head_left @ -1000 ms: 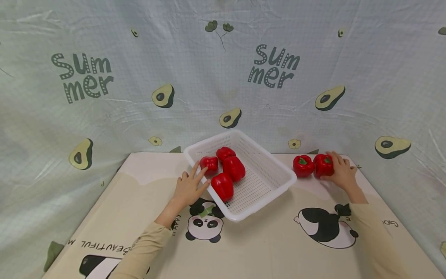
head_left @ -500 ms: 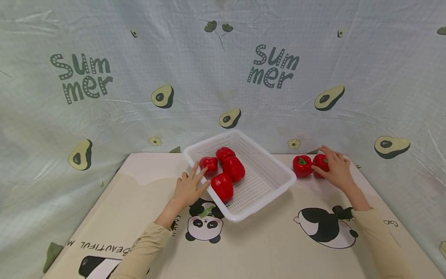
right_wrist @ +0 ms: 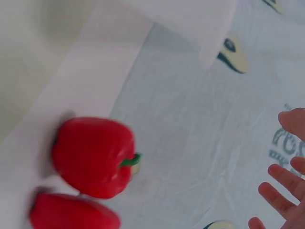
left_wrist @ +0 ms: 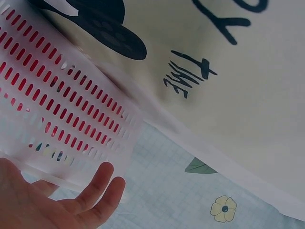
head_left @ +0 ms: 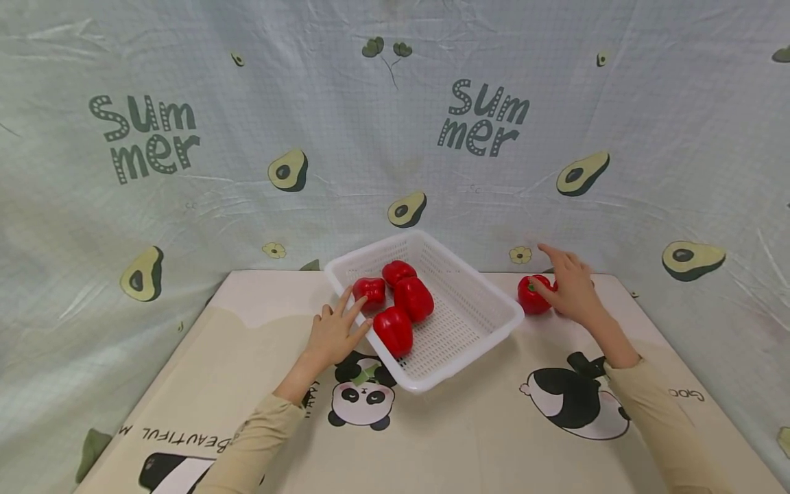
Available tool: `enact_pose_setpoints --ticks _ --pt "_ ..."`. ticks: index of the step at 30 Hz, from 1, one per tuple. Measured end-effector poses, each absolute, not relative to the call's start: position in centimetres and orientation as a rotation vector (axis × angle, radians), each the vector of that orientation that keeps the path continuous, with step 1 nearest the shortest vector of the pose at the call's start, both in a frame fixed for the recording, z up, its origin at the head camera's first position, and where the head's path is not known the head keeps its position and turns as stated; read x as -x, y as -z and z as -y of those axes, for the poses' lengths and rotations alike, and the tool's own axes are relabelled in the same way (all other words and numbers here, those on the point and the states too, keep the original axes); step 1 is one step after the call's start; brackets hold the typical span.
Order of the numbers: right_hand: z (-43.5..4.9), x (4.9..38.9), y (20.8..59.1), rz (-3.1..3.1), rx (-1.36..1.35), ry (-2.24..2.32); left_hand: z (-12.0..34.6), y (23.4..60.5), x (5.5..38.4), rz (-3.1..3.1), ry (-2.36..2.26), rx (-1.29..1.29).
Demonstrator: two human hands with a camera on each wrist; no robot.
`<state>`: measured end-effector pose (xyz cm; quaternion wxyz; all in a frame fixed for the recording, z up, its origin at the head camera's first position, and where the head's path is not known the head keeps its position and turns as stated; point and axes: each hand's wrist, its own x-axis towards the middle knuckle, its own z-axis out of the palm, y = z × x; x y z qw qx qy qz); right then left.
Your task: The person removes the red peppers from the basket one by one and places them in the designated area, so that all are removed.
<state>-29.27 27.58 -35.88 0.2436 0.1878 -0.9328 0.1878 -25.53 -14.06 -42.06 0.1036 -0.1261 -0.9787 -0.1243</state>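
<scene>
My left hand [head_left: 332, 335] rests on the left rim of a white perforated plastic basket [head_left: 478, 343], fingers spread; the left wrist view shows them nearly straight at the rim. Inside the basket lie several red bell peppers [head_left: 414, 300], grouped toward its left side. To the basket's right, my right hand [head_left: 574, 288] hovers over two more peppers with its fingers spread and nothing held. One bell pepper [head_left: 532, 296] is partly behind the thumb; the hand hides most of the other bell pepper [right_wrist: 74, 213]. The right wrist view shows both peppers side by side, apart from the fingers.
A table [head_left: 457, 439] with a printed panda cover holds everything. Behind its back edge hangs a pale cloth [head_left: 345, 123] with avocado and lettering prints. The basket sits askew near that edge, one corner close to the loose peppers.
My right hand has let go of the rightmost pepper, risen and moved left until it is over the pair. My left hand and the basket have stayed put.
</scene>
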Motion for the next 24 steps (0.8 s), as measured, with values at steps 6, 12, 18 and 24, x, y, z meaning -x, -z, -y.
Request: enact_pose_setpoints --ticks 6,12,18,24 --pt "-24.7 30.0 34.1 2.496 -0.667 -0.505 14.2 42.2 25.7 2.892 0.335 0.365" --pt "-21.6 31.0 32.6 2.453 -0.772 -0.474 14.1 42.3 25.8 2.892 0.344 0.362" --pt "-19.0 31.9 32.0 2.440 -0.791 -0.470 14.1 42.2 25.8 2.898 0.340 0.360" --pt "-16.9 33.4 32.2 2.419 -0.803 -0.533 14.1 42.1 25.7 2.894 0.334 0.367"
